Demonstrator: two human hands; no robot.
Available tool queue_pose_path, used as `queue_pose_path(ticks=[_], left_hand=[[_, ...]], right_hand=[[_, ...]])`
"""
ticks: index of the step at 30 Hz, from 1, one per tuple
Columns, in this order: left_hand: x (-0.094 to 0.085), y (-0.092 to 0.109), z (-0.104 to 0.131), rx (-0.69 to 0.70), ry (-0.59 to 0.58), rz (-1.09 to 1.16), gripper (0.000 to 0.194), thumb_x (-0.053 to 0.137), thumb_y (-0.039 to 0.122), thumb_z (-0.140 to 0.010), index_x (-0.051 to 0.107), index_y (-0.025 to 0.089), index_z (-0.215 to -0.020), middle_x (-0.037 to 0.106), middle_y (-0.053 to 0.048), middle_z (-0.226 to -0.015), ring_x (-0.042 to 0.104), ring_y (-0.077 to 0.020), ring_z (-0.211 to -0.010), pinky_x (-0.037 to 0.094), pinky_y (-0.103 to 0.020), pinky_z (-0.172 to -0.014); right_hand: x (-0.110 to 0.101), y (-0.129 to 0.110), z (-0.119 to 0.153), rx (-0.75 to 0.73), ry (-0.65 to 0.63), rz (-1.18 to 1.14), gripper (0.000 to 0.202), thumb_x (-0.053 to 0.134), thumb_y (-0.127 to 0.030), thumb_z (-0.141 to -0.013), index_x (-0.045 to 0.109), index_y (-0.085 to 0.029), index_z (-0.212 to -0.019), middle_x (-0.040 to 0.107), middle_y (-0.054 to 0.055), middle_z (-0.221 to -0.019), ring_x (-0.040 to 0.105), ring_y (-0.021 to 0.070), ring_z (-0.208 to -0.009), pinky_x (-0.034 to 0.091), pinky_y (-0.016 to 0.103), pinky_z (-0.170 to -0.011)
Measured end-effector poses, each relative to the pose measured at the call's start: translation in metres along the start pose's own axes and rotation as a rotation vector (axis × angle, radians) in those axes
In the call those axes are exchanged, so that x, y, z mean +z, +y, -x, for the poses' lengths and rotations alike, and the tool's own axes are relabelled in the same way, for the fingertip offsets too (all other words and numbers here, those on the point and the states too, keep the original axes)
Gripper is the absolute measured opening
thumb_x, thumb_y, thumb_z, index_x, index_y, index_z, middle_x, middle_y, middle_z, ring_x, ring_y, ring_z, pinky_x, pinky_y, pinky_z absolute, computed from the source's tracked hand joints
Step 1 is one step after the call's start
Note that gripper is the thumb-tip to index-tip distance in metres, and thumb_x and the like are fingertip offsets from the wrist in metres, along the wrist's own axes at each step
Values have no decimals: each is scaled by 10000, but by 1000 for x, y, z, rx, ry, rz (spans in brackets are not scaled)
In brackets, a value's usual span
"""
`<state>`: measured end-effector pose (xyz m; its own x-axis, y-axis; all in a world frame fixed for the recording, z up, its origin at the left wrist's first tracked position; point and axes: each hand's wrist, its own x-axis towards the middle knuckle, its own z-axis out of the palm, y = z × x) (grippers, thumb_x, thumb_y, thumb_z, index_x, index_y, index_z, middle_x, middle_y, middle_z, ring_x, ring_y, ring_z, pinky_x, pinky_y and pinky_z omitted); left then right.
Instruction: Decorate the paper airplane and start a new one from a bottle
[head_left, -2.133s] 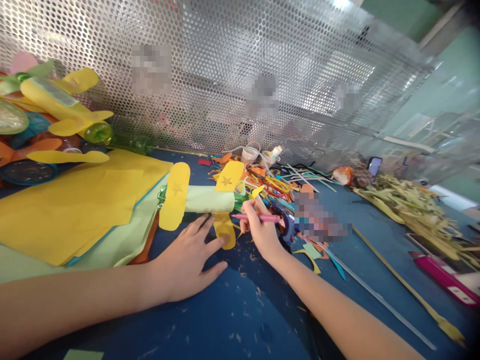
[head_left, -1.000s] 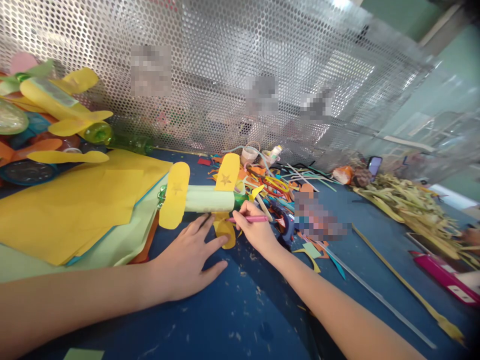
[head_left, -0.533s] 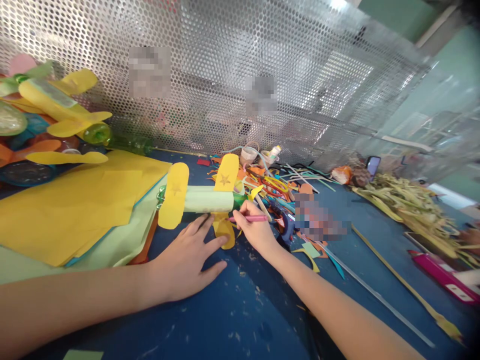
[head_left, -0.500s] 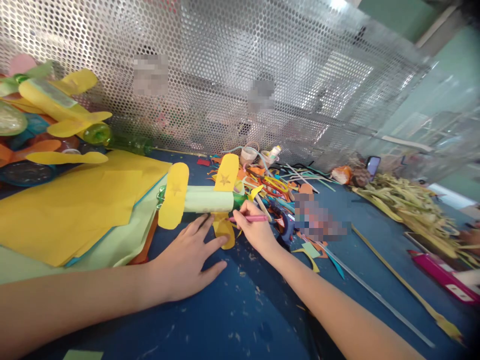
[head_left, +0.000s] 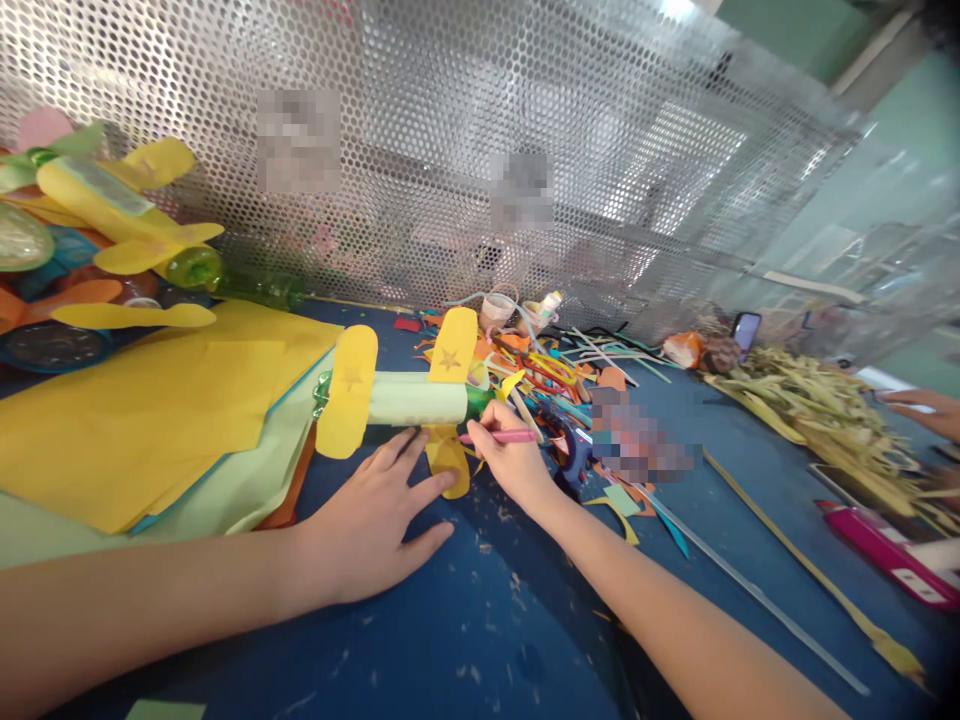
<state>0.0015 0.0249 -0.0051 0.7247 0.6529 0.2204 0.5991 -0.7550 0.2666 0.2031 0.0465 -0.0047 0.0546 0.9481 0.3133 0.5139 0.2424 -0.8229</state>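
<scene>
"Where does the toy plane (head_left: 416,398) lie from the hands?"
"Just beyond the left hand (head_left: 375,515), its long body running crosswise, left to right, with the green end (head_left: 477,402) close by the right hand (head_left: 510,450)."
"How are the hands set?"
"The left is spread flat over the table (head_left: 420,640), a fingertip on the near yellow wing (head_left: 448,465). The right pinches a pink pen (head_left: 514,436), tip pointing left at that wing; I can't tell if it touches."
"Which hand is nearer the wing?"
"The left, already touching it; the right is just beside it."

Pink pen (head_left: 514,436); star-marked yellow wing (head_left: 453,342); pale-green wrap (head_left: 416,400); blue table (head_left: 465,640).
</scene>
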Motion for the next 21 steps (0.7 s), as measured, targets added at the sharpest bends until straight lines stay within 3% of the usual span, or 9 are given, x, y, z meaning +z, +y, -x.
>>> queue_pose_path(ticks=[6,14,21], left_hand=[[-1,1,0,-6,-11,-7,477,371,527,-879,486,295,-1280,322,-90,-1448,220,-348,-1341,280,-528,-1046],[0,0,0,-7,-12,-4,483,372,534,-876,484,297,-1281,322,-93,-1448,228,-353,-1337,286,-533,-1043],[1,0,0,-1,-14,-13,487,375,533,-875,483,290,-1283,339,-100,-1436,229,-351,-1336,289,-538,-1041]], right_hand=[[0,0,0,28,-38,-19,232,526,-279,-796,388,-222,-619,452,-77,-476,472,103,-441,392,211,-485],[0,1,-1,15,-13,-19,228,521,-283,-801,397,-226,-618,458,-78,-479,552,122,-505,449,236,-575],[0,3,0,20,-40,-18,231,525,-296,-803,399,-226,-623,479,-75,-484,537,118,-483,440,230,-545]])
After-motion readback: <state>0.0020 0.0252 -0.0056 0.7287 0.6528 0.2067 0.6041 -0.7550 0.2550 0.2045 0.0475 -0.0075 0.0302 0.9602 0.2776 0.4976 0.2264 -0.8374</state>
